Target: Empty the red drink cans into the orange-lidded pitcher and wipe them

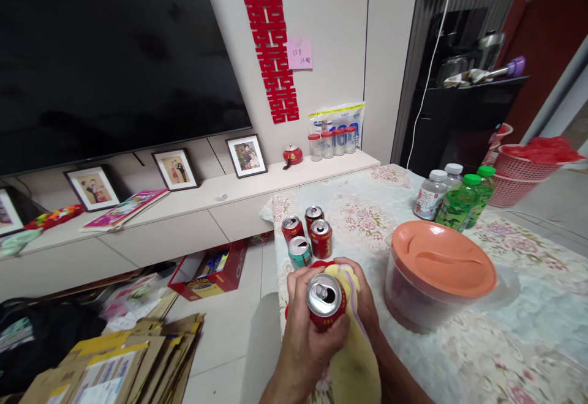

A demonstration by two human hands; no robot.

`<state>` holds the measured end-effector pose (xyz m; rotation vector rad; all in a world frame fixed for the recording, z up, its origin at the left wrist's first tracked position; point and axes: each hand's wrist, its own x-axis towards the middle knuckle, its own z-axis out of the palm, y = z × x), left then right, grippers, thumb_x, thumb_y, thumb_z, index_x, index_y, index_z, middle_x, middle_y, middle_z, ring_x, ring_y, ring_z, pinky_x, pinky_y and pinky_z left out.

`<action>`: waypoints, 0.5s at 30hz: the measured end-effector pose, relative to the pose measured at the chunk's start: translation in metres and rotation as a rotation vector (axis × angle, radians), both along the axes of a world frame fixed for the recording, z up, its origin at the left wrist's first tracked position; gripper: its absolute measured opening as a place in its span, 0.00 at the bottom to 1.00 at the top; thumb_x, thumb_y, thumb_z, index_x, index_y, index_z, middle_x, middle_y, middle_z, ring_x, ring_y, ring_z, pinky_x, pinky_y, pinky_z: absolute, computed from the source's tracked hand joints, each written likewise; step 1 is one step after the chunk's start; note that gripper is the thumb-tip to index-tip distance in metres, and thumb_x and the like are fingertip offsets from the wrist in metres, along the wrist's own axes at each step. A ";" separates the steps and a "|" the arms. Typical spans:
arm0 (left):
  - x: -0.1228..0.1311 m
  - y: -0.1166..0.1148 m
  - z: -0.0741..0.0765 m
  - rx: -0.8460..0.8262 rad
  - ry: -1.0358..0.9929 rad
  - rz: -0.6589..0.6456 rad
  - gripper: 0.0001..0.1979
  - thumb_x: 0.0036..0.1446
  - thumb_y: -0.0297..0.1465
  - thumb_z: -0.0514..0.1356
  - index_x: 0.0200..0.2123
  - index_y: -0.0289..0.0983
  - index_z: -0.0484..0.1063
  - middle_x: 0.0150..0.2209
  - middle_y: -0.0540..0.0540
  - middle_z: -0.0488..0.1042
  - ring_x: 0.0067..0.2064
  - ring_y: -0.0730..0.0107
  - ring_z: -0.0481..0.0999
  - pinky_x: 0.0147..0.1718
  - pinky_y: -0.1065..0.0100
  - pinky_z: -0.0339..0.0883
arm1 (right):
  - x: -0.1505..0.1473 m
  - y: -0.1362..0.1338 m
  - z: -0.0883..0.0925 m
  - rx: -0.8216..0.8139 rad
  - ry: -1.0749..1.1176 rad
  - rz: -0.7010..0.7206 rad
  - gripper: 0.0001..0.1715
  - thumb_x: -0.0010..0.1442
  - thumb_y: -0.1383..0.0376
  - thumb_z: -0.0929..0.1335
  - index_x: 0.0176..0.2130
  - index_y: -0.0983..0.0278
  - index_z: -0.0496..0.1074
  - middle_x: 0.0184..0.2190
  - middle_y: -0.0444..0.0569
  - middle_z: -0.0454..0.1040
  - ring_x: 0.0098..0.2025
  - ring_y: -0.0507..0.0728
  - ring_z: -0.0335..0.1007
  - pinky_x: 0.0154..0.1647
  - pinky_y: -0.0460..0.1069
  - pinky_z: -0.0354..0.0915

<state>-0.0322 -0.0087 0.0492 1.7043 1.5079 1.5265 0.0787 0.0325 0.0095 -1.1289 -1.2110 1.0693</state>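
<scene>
My left hand [301, 333] is wrapped round a red drink can [326, 300], its opened top facing up toward me. In my right hand [366, 300] is a yellow cloth [353, 361] with a purple edge, pressed against the can's right side and hanging down toward me. Just beyond my hands stand a teal can [300, 253] and three red cans, among them the front red can [321, 239]; their tabs have been opened. A red edge shows behind my fingers, but what it belongs to is hidden.
On the flowered tablecloth [362, 217], a clear tub with an orange lid [443, 260] stands right of my hands. Behind it are bottles with green caps [463, 202] and white caps [430, 193]. Flattened cardboard [124, 361] and a red box [211, 272] lie on the floor at left.
</scene>
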 end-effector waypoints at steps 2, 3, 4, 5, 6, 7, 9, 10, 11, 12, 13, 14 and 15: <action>0.001 0.001 -0.007 -0.020 -0.003 0.010 0.27 0.50 0.32 0.64 0.56 0.42 0.69 0.52 0.41 0.71 0.57 0.49 0.75 0.57 0.46 0.71 | 0.002 -0.001 -0.001 -0.005 0.103 0.033 0.24 0.66 0.48 0.63 0.55 0.52 0.73 0.38 0.46 0.82 0.37 0.63 0.80 0.37 0.56 0.76; 0.002 0.001 -0.010 -0.032 -0.018 0.021 0.29 0.50 0.32 0.64 0.57 0.42 0.66 0.53 0.41 0.71 0.57 0.49 0.75 0.57 0.46 0.71 | 0.002 -0.002 -0.002 -0.007 0.147 0.046 0.26 0.66 0.46 0.63 0.57 0.53 0.72 0.39 0.47 0.82 0.38 0.63 0.80 0.39 0.56 0.76; 0.002 0.001 -0.014 -0.047 -0.043 0.038 0.32 0.50 0.32 0.64 0.59 0.42 0.63 0.54 0.40 0.70 0.57 0.50 0.76 0.57 0.47 0.71 | 0.002 -0.004 -0.002 -0.010 0.193 0.056 0.27 0.66 0.45 0.63 0.57 0.54 0.71 0.40 0.48 0.82 0.38 0.63 0.80 0.41 0.56 0.76; 0.002 0.001 -0.019 -0.062 -0.068 0.055 0.33 0.51 0.33 0.65 0.60 0.42 0.60 0.54 0.40 0.70 0.56 0.51 0.76 0.56 0.48 0.72 | 0.003 -0.006 -0.003 -0.013 0.248 0.067 0.27 0.66 0.45 0.63 0.58 0.54 0.71 0.41 0.49 0.82 0.39 0.62 0.79 0.42 0.56 0.76; 0.003 0.001 -0.023 -0.072 -0.086 0.065 0.32 0.52 0.35 0.66 0.59 0.42 0.59 0.55 0.40 0.69 0.56 0.52 0.76 0.55 0.49 0.73 | 0.003 -0.009 -0.003 -0.008 0.309 0.080 0.27 0.66 0.45 0.64 0.57 0.55 0.70 0.41 0.50 0.82 0.39 0.62 0.79 0.43 0.56 0.75; 0.003 0.001 -0.027 -0.077 -0.092 0.061 0.31 0.53 0.36 0.67 0.57 0.42 0.59 0.54 0.40 0.69 0.55 0.52 0.76 0.54 0.50 0.73 | 0.003 -0.011 -0.003 0.015 0.366 0.093 0.26 0.66 0.45 0.66 0.56 0.56 0.70 0.42 0.50 0.81 0.39 0.61 0.79 0.44 0.55 0.75; 0.003 0.000 -0.035 -0.076 -0.079 0.032 0.28 0.53 0.37 0.68 0.53 0.42 0.61 0.53 0.41 0.69 0.55 0.52 0.76 0.54 0.50 0.74 | 0.005 -0.013 -0.002 0.076 0.439 0.126 0.25 0.64 0.45 0.70 0.53 0.57 0.71 0.44 0.50 0.81 0.41 0.61 0.78 0.45 0.53 0.74; 0.003 0.000 -0.038 -0.072 -0.066 0.019 0.26 0.53 0.37 0.68 0.52 0.42 0.61 0.52 0.41 0.68 0.55 0.53 0.76 0.54 0.50 0.74 | 0.006 -0.012 -0.001 0.085 0.456 0.149 0.25 0.63 0.45 0.71 0.52 0.57 0.72 0.44 0.50 0.81 0.41 0.60 0.77 0.44 0.52 0.73; 0.004 -0.001 -0.040 -0.066 -0.052 0.015 0.26 0.53 0.35 0.67 0.52 0.42 0.61 0.52 0.41 0.68 0.55 0.53 0.75 0.53 0.50 0.74 | 0.006 -0.011 0.000 0.064 0.470 0.180 0.25 0.62 0.46 0.72 0.51 0.57 0.72 0.42 0.49 0.80 0.40 0.59 0.77 0.42 0.51 0.72; 0.004 -0.002 -0.042 -0.056 -0.036 0.016 0.25 0.53 0.34 0.67 0.52 0.43 0.61 0.52 0.42 0.68 0.55 0.53 0.75 0.54 0.49 0.74 | 0.007 -0.010 0.001 0.008 0.494 0.216 0.24 0.62 0.46 0.73 0.51 0.56 0.72 0.39 0.47 0.80 0.37 0.57 0.75 0.39 0.49 0.71; 0.005 -0.002 -0.043 -0.044 -0.016 0.019 0.25 0.52 0.32 0.67 0.52 0.43 0.61 0.52 0.42 0.67 0.55 0.54 0.75 0.54 0.49 0.74 | 0.007 -0.008 0.002 -0.069 0.531 0.255 0.23 0.62 0.47 0.73 0.51 0.56 0.71 0.35 0.44 0.79 0.34 0.55 0.74 0.35 0.48 0.69; 0.006 -0.003 -0.043 -0.029 0.004 0.024 0.26 0.52 0.30 0.66 0.52 0.43 0.61 0.51 0.43 0.67 0.55 0.54 0.75 0.54 0.50 0.73 | 0.008 -0.005 0.003 -0.147 0.573 0.289 0.22 0.62 0.48 0.73 0.51 0.55 0.70 0.32 0.42 0.77 0.30 0.54 0.71 0.32 0.47 0.67; 0.007 -0.004 -0.043 -0.012 0.023 0.026 0.27 0.51 0.29 0.66 0.52 0.44 0.61 0.51 0.43 0.67 0.55 0.55 0.75 0.55 0.51 0.73 | 0.007 -0.002 0.002 -0.208 0.608 0.317 0.22 0.62 0.49 0.73 0.51 0.55 0.70 0.29 0.40 0.75 0.28 0.53 0.69 0.30 0.46 0.65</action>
